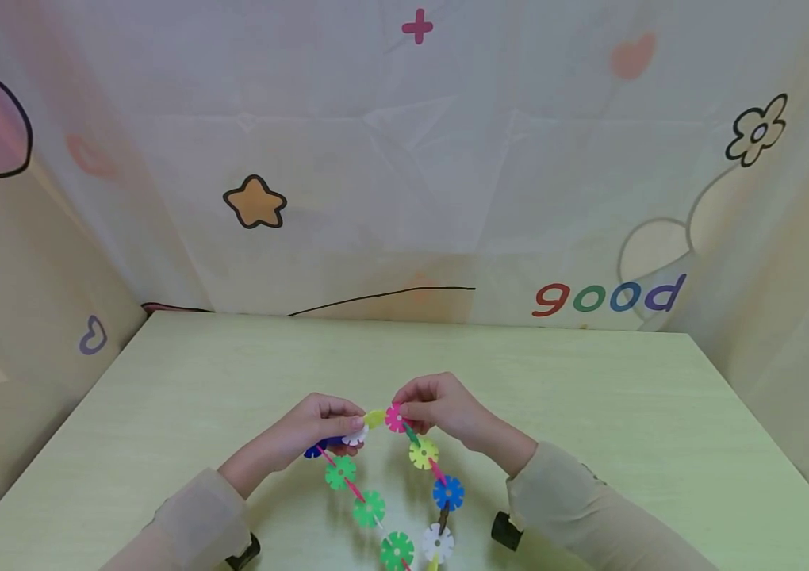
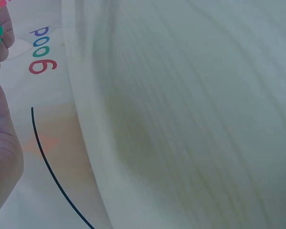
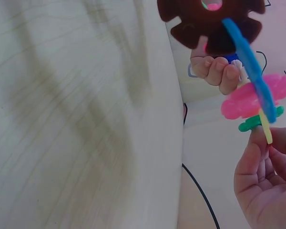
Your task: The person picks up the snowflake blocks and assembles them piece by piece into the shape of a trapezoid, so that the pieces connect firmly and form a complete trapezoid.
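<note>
Both hands hold up a chain of notched plastic discs, linked edge to edge, above the table. My left hand [image 1: 322, 420] pinches a white disc [image 1: 355, 436] beside dark blue ones. With thumb and fingers, my right hand [image 1: 443, 408] pinches the chain at a pink disc [image 1: 395, 418]. A yellow disc [image 1: 374, 419] spans the small gap between the hands. Two strands hang below: green discs [image 1: 340, 473] on the left, and yellow, blue [image 1: 449, 493] and white discs on the right. A brown disc [image 3: 209, 24] looms close in the right wrist view. The chain's lower end is out of frame.
The pale wooden table [image 1: 219, 373] lies under the hands. Behind it hangs a printed cloth [image 1: 390, 190] with a star, a flower and the word "good"; cloth also stands at both sides. Dark wrist straps [image 1: 507, 531] show below the sleeves.
</note>
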Tool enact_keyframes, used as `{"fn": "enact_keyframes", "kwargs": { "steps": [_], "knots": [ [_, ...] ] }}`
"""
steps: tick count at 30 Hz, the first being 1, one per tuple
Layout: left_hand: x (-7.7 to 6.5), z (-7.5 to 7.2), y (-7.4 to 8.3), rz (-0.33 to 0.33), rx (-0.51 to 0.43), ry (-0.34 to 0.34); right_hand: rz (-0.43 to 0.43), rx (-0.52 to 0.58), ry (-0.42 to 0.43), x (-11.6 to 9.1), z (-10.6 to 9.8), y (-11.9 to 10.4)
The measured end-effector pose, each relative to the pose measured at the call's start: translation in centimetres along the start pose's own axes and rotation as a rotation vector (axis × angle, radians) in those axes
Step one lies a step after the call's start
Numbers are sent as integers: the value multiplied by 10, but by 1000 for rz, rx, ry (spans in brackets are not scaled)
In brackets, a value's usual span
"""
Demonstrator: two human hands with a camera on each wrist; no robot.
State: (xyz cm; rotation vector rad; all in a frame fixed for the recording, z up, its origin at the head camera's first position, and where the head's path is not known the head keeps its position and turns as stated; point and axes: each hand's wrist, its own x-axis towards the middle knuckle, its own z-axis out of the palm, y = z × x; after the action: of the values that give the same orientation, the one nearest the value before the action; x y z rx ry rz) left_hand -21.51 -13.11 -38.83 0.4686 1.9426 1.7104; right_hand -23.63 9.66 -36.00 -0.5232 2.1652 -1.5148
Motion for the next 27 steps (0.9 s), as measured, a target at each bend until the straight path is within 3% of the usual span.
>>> {"fn": "enact_keyframes", "kwargs": {
  "steps": [15,19,27],
  "knots": [
    [-2,4,5,-38,44,16,0,-21,-4,-3,1,-4],
    [-3,5,7,-44,89,16,-10,-28,-8,-3,2,-3],
    [-5,9,9,9,228,3,-30,-65,-26,-3,3,0]
  ]
}}
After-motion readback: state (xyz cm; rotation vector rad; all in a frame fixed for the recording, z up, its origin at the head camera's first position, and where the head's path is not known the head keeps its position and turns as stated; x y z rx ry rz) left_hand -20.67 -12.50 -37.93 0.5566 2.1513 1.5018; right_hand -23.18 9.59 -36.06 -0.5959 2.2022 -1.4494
